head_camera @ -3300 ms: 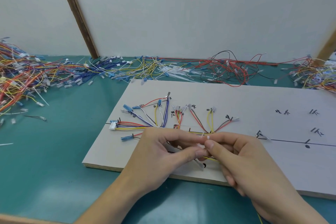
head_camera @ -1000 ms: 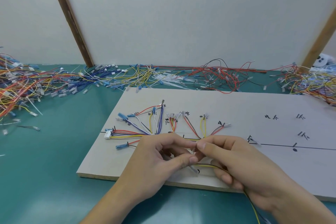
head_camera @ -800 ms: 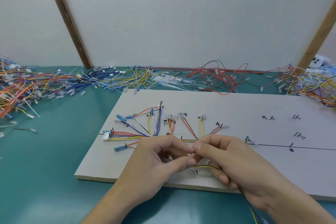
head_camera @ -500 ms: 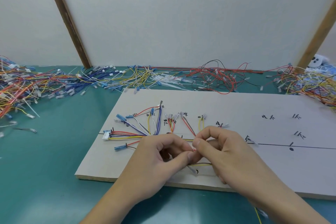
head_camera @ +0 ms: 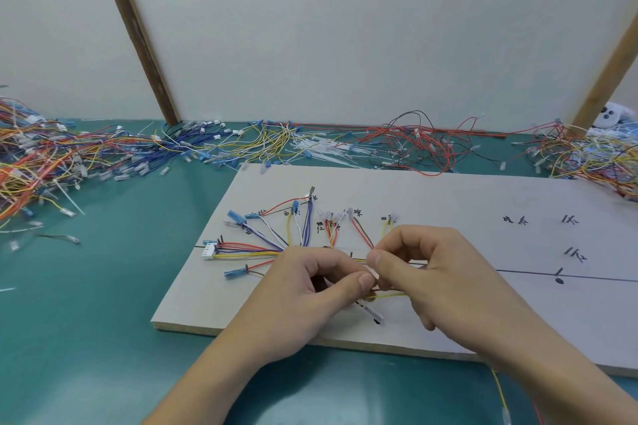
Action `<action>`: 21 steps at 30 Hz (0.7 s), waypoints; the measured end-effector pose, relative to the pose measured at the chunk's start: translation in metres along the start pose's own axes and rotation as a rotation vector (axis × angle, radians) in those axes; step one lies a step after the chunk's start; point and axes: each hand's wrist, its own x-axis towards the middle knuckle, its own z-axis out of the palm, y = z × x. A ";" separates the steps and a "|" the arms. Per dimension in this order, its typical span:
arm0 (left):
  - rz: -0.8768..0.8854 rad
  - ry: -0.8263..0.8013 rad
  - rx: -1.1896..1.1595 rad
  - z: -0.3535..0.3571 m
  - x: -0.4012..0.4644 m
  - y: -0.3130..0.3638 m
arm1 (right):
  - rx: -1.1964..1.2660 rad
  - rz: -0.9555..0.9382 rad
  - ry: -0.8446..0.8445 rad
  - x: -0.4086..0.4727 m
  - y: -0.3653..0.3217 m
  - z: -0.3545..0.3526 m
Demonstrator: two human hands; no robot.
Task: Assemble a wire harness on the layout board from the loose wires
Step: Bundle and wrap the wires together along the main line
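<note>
Left hand: the left hand [head_camera: 303,290] is closed in a pinch, thumb tip against forefinger, meeting the other hand at the trunk of the harness; what the pads hold is mostly hidden, seemingly a small tie or wire end.
Right hand: the right hand [head_camera: 431,272] is closed likewise, thumb and forefinger nipped just beside the left thumb; the remaining fingers curl under.
Held item: a yellow wire [head_camera: 390,295] shows just below the pinch and runs rightward beneath the right palm.
Key relation: the pinch point sits directly on the harness trunk; the trunk's long axis runs left to right, across both hands, along the drawn line [head_camera: 587,278] that continues to the right of the right hand.
Nearer hand: both are touching at the work point; the right hand lies toward the unfilled stretch of the line.
Harness: its fanned branches [head_camera: 293,224] spread up and left of the left hand, ending at a white plug [head_camera: 209,249].
Board: the board [head_camera: 448,197] lies under both hands.
Loose wires: loose wires [head_camera: 397,145] lie well beyond the hands, along the far edge.
Judgement: the binding or routing step is under way; the right portion of the layout is not yet filled.
</note>
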 end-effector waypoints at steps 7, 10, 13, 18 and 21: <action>-0.010 0.015 -0.023 0.000 0.003 -0.002 | 0.048 -0.058 0.006 0.004 0.001 -0.001; -0.024 0.020 -0.040 -0.001 0.002 -0.001 | 0.012 -0.100 0.021 0.009 0.001 -0.004; -0.027 0.009 -0.019 -0.001 0.002 0.000 | 0.079 -0.110 0.032 0.015 -0.003 -0.005; -0.045 -0.004 -0.004 -0.002 0.001 0.001 | 0.269 -0.078 0.117 0.028 -0.009 -0.007; -0.053 -0.014 0.004 -0.003 0.000 0.003 | 0.321 -0.064 0.129 0.030 -0.009 -0.001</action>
